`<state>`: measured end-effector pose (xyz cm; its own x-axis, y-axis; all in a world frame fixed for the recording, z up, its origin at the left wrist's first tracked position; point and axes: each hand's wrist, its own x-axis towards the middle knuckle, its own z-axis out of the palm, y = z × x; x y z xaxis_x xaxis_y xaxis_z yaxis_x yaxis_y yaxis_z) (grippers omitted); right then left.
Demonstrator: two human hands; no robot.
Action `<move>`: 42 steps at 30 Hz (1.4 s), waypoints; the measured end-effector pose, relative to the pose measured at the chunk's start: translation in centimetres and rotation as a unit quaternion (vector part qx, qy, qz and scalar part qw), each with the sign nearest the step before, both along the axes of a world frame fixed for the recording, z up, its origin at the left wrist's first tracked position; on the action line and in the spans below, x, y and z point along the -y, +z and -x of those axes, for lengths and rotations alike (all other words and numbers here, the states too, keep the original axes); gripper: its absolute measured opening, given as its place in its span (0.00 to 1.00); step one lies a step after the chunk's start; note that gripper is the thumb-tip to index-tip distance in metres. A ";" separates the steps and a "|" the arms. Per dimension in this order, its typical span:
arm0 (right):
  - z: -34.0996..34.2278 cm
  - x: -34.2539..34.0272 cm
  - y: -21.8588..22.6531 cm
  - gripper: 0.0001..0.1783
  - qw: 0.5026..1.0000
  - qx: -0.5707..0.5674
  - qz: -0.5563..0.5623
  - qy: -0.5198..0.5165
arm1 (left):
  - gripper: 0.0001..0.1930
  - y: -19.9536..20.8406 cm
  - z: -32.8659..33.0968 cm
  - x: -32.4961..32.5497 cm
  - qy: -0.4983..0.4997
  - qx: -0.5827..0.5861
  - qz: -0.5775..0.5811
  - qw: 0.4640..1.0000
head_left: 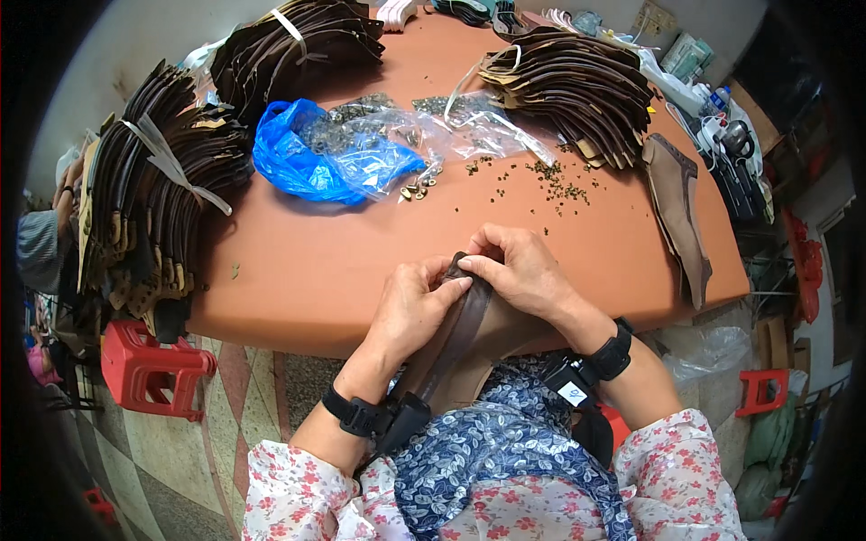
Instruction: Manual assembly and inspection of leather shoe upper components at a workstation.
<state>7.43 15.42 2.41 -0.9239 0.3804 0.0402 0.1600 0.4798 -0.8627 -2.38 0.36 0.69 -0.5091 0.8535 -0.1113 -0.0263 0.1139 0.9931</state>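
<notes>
A brown leather shoe-upper piece (462, 335) hangs from my hands at the table's front edge, its lower part reaching down to my lap. My left hand (411, 303) is closed around its upper end, thumb pressed on the dark edge strip. The thumb and fingers of my right hand (523, 272) pinch the same tip from the other side. Whether a small metal part sits between the fingertips is hidden. Small dark brassy fittings (561, 187) lie scattered on the table beyond my right hand. Several larger metal rings or hooks (417, 189) are beside the blue plastic bag (302, 162).
Tied stacks of dark leather pieces stand at the left (162, 180), back left (298, 50) and back right (573, 90) of the orange-brown table (298, 270). A single upper piece (672, 216) lies by the right edge. Red stools (153, 365) flank the table; clear bags (433, 126) hold fittings.
</notes>
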 end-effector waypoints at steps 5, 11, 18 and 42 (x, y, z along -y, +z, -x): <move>-0.2 -1.4 -0.4 0.09 0.992 -0.011 0.127 0.017 | 0.08 0.0 0.2 0.0 0.012 0.070 0.001 0.997; -0.8 -2.2 -0.2 0.08 0.991 0.014 0.124 0.046 | 0.08 0.0 0.4 0.0 -0.003 0.078 0.003 0.997; -0.8 -1.3 -0.7 0.07 0.999 0.000 0.045 0.027 | 0.08 0.0 0.0 0.1 -0.002 0.035 -0.014 0.999; -6.2 -0.5 2.2 0.16 0.982 -0.015 -0.180 0.048 | 0.13 1.0 -1.4 3.4 -0.093 -0.016 0.056 0.994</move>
<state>13.67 15.92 4.59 -0.9514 0.2474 0.1833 0.0762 0.7660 -0.6383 -0.94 -3.04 1.70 -0.3476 0.9165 -0.1981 0.0365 0.2243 0.9738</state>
